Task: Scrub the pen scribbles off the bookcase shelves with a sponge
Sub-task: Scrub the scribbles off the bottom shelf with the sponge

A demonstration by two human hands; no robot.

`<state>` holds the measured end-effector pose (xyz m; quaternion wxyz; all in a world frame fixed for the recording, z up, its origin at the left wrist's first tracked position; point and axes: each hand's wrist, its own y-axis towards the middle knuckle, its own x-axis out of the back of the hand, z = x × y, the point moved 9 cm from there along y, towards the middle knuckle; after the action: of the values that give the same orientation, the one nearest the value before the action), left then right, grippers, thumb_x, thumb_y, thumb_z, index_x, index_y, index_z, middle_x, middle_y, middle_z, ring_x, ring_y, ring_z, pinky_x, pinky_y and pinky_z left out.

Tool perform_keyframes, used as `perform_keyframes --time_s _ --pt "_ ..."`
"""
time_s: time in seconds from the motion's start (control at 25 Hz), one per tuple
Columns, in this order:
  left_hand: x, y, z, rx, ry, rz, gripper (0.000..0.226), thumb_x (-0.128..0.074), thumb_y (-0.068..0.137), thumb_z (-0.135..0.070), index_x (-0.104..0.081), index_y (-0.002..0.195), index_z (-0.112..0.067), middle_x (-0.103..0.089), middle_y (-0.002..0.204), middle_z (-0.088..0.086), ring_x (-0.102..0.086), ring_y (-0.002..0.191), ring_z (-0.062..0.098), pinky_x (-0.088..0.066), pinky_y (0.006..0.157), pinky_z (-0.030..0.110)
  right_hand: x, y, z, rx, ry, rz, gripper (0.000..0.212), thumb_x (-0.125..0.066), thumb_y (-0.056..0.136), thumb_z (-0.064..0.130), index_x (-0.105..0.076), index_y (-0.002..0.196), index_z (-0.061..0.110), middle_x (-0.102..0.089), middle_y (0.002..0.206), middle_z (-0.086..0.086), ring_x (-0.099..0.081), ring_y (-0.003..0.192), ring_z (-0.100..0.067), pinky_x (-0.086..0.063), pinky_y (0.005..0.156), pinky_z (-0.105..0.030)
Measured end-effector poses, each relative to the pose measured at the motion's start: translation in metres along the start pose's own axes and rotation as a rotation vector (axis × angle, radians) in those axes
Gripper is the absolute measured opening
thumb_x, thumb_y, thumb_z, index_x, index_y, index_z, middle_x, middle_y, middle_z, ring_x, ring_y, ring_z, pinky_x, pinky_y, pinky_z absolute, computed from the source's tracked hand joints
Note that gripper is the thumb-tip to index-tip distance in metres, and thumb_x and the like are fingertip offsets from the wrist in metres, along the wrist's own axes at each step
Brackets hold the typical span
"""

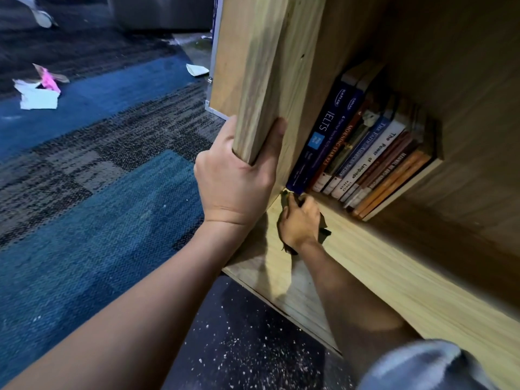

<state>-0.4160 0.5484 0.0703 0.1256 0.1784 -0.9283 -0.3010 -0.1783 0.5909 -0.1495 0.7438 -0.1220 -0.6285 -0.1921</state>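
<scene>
Your left hand (239, 175) grips the bookcase's upright side panel (264, 80), fingers wrapped round its edge. Your right hand (299, 220) presses a dark sponge (323, 230) into the shelf (394, 277) corner beside the books (363, 153), fingers curled over it. No scribbles show here, so judge this corner nearly done; other shelves remain unseen.

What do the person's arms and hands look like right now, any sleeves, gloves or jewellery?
Both hands are bare: no gloves, rings, watch or bands show on the left hand or the right hand. The left forearm is uncovered as far as the frame shows. The right arm has a light blue-grey sleeve pushed up near the elbow.
</scene>
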Motion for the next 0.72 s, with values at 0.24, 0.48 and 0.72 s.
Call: perform_keyframes --time_s 0.24,0.48,0.72 --pt "0.0 -0.001 -0.002 -0.055 -0.038 -0.026 0.036 -0.057 0.086 -0.05 -0.05 0.069 -0.02 -0.056 0.063 0.014 -0.055 0.059 0.045 -0.046 0.051 0.048 -0.003 -0.05 0.013 0.57 0.165 0.137 0.043 -0.04 0.099 0.022 -0.044 0.142 0.016 -0.037 0.151 0.004 -0.023 0.144 -0.014 -0.01 0.121 -0.034" --pt "0.0 -0.003 0.001 -0.067 -0.034 -0.03 0.04 -0.054 0.088 -0.052 -0.052 0.064 -0.02 -0.052 0.061 0.002 -0.056 0.057 0.034 -0.043 0.05 0.042 -0.009 0.004 0.015 0.093 0.25 0.027 0.049 -0.034 0.101 0.023 -0.031 0.149 0.012 -0.026 0.157 -0.005 -0.016 0.146 -0.023 -0.006 0.121 -0.034" --pt "-0.002 -0.004 0.003 -0.056 0.01 -0.026 0.059 -0.052 0.088 -0.054 -0.056 0.062 -0.001 -0.046 0.061 0.002 -0.053 0.057 0.034 -0.04 0.051 0.042 -0.036 -0.079 0.053 -0.144 0.824 -0.04 0.051 -0.046 0.086 0.05 -0.049 0.133 0.031 -0.054 0.133 0.006 -0.051 0.122 -0.018 -0.036 0.11 -0.045"
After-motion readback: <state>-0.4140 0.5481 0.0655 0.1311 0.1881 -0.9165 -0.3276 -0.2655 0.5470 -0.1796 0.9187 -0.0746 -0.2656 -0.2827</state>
